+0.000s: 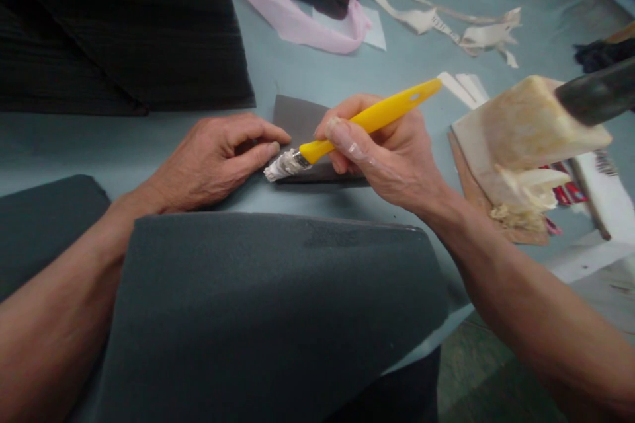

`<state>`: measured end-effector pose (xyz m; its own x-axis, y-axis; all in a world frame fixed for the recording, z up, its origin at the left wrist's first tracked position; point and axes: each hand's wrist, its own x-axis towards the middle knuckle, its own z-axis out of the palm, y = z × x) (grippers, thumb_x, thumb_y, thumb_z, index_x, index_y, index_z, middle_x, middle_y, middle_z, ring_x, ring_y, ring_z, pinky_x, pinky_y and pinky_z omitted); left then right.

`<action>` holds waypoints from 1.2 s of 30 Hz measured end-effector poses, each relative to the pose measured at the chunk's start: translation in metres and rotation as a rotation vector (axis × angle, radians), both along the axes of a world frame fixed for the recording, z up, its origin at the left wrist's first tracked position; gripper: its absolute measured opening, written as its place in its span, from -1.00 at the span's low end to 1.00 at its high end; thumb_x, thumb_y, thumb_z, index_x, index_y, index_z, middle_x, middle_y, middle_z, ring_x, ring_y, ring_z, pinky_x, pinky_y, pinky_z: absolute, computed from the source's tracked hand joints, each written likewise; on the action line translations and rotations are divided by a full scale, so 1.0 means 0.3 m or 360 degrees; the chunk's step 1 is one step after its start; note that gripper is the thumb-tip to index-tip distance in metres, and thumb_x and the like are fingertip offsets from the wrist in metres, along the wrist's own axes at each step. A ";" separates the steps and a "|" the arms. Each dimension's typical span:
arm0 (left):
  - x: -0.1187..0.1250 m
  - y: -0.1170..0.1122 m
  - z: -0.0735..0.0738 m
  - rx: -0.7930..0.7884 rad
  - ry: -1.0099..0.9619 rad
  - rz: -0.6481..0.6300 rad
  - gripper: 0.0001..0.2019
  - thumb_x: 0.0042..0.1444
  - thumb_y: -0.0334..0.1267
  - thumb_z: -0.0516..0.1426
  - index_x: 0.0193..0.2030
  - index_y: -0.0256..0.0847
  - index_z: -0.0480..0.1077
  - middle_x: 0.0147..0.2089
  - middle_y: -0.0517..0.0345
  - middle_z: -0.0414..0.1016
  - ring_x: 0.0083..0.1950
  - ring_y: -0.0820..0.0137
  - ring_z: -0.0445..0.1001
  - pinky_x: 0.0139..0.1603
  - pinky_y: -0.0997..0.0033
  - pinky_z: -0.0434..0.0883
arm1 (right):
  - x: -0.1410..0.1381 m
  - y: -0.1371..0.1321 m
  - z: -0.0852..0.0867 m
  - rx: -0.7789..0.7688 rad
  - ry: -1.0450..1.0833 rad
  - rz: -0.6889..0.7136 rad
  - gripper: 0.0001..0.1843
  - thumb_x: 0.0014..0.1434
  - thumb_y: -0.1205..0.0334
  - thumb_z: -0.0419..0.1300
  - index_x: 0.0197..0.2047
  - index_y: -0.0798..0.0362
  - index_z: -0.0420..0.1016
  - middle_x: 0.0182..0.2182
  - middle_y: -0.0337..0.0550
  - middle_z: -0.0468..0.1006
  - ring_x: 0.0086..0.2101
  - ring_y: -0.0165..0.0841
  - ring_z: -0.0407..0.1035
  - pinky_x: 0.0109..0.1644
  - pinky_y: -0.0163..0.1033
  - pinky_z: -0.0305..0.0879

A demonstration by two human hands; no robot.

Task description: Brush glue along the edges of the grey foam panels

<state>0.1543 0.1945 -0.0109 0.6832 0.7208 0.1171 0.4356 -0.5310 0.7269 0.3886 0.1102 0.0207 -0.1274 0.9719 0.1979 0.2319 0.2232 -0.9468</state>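
My right hand (384,155) is closed around a yellow-handled brush (377,117), its glue-caked bristles resting on the near left edge of a small dark grey piece of material (297,117) on the blue-grey table (347,73). My left hand (218,158) presses down on the left end of that piece, fingers curled and thumb flat against it, just beside the bristles.
A large grey foam sheet (268,310) lies in front of me. Black fabric (119,26) covers the far left. A glue-crusted container (530,139) stands at the right on brown card. Pink ribbon (307,20) and beige strips (446,16) lie at the back.
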 end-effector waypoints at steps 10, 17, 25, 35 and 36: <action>0.003 0.001 -0.011 -0.0007 -0.0023 0.0058 -0.55 0.37 0.04 0.14 0.16 -0.13 0.70 -0.02 0.15 0.74 -0.07 0.27 0.61 0.12 0.32 0.50 | 0.028 -0.014 0.040 0.0025 -0.0058 0.0049 -0.46 0.31 -0.42 0.41 -0.25 -0.09 0.54 -0.54 -0.36 0.42 -0.51 -0.41 0.26 -0.41 -0.21 0.20; 0.007 0.000 0.000 0.0015 0.0045 0.0113 -0.50 0.31 0.11 0.13 0.16 -0.08 0.71 -0.03 0.16 0.74 -0.10 0.24 0.60 0.14 0.27 0.51 | 0.099 -0.026 0.045 0.0024 -0.0094 0.0061 -0.44 0.32 -0.43 0.39 -0.24 -0.06 0.56 -0.55 -0.37 0.40 -0.52 -0.45 0.22 -0.43 -0.25 0.23; 0.004 0.007 0.004 0.0047 0.0132 0.0151 -0.45 0.28 0.20 0.12 0.15 -0.08 0.70 0.01 0.14 0.73 -0.05 0.20 0.60 0.16 0.26 0.49 | 0.198 -0.049 0.037 -0.0113 -0.0081 -0.0103 -0.51 0.30 -0.32 0.48 -0.19 -0.06 0.56 -0.52 -0.35 0.37 -0.47 -0.41 0.33 -0.42 -0.26 0.39; -0.029 0.031 -0.058 0.0136 0.0120 0.0213 -0.43 0.34 0.25 0.15 0.17 -0.12 0.71 -0.08 0.18 0.69 -0.09 0.29 0.62 0.25 0.25 0.52 | 0.335 -0.074 0.055 0.0066 -0.0327 -0.0186 -0.41 0.32 -0.45 0.38 -0.23 -0.03 0.64 -0.56 -0.31 0.39 -0.50 -0.41 0.29 -0.40 -0.23 0.32; -0.030 0.032 -0.061 0.0142 0.0120 0.0211 -0.43 0.34 0.25 0.15 0.17 -0.12 0.71 -0.09 0.20 0.69 -0.09 0.30 0.61 0.26 0.25 0.52 | 0.351 -0.079 0.054 0.0069 -0.0342 -0.0208 -0.42 0.34 -0.43 0.38 -0.22 -0.03 0.64 -0.56 -0.32 0.39 -0.50 -0.42 0.27 -0.41 -0.23 0.29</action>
<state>0.1453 0.2041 -0.0293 0.5919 0.7944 0.1365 0.5578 -0.5259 0.6422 0.4938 0.0866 0.0369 -0.0449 0.9741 0.2216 0.4563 0.2173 -0.8629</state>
